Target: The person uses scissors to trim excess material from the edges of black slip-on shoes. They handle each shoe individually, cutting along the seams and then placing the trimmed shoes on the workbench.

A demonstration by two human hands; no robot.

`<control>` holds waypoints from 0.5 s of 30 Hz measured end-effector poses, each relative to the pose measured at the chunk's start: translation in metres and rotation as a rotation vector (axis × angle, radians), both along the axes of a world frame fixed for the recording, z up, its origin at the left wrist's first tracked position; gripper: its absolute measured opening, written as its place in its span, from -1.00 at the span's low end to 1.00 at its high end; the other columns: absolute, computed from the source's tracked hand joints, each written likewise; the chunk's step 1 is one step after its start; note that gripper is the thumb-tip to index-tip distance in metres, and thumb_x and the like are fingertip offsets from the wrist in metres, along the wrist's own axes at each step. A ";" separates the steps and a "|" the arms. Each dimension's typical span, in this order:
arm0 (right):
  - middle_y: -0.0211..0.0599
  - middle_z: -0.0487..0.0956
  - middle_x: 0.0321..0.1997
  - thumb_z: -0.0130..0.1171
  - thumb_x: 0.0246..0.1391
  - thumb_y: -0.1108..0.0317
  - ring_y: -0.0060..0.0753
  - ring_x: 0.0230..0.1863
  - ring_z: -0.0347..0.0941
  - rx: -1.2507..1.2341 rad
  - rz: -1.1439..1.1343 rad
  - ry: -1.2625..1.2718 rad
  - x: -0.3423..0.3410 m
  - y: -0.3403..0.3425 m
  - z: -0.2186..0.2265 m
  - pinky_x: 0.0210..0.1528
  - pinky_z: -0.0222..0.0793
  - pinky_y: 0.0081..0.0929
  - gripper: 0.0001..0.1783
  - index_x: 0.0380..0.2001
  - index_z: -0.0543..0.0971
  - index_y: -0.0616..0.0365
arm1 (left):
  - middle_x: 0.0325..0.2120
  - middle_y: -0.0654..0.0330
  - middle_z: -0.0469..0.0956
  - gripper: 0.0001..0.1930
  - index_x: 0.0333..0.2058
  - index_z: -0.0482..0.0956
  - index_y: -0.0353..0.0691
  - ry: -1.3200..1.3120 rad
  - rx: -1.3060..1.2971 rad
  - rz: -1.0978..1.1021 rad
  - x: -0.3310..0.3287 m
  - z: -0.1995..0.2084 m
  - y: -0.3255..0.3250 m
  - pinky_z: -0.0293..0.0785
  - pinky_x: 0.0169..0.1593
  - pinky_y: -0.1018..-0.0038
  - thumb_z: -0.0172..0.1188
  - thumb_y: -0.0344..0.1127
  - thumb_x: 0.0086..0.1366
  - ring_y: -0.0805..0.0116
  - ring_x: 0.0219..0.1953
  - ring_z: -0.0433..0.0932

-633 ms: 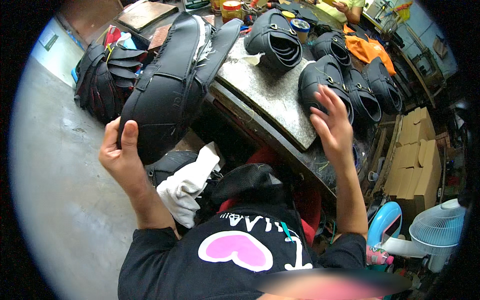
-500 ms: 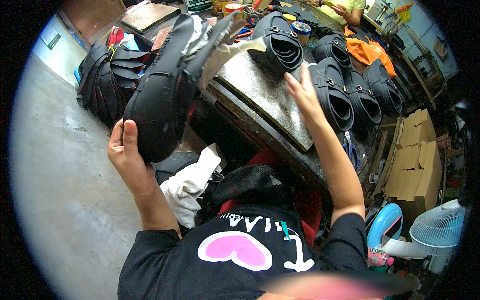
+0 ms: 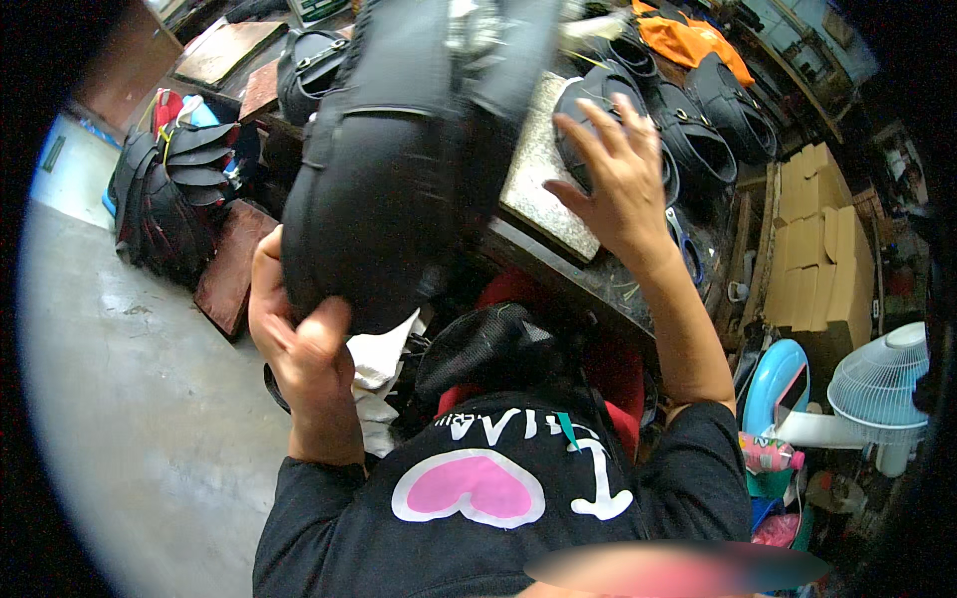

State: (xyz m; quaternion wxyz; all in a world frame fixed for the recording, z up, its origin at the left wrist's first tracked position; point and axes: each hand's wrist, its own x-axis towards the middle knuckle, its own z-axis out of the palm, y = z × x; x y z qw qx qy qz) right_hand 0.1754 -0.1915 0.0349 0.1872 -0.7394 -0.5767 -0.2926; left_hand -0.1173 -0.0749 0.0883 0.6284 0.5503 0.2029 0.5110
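Note:
A bundle of black shoe uppers (image 3: 374,199), rounded toe end down, hangs in front of me and is blurred toward its top. My left hand (image 3: 304,314) grips its lower toe end, thumb in front and fingers behind. My right hand (image 3: 623,174) is raised with its fingers spread and nothing in it. Behind those fingers lies a black shoe upper (image 3: 573,120) on the pale stone slab (image 3: 543,194); whether I touch it cannot be told. More black uppers with metal buckles (image 3: 695,135) lie to the right of it.
A tied stack of black pieces (image 3: 164,199) stands left, by a reddish board (image 3: 236,264). Blue-handled scissors (image 3: 685,244) lie at the bench's right edge. Cardboard boxes (image 3: 817,249) and a white fan (image 3: 882,384) are on the right. An orange cloth (image 3: 693,45) lies far back.
The bundle in my left hand has come closer and rightward, covering more of the bench. My right hand has stayed over the uppers, fingers now spread wider. The view has turned slightly.

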 end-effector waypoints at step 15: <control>-0.26 0.54 -0.07 0.46 -0.24 0.44 -0.16 0.00 0.45 -0.066 -0.121 0.180 0.055 -0.079 -0.018 0.15 0.30 -0.22 -0.04 0.33 0.34 -0.13 | -0.28 -0.01 0.53 -0.52 -0.09 0.49 -0.33 0.774 1.157 -0.174 0.075 -0.019 -0.033 0.31 0.03 0.16 0.42 -0.25 0.05 -0.02 -0.19 0.50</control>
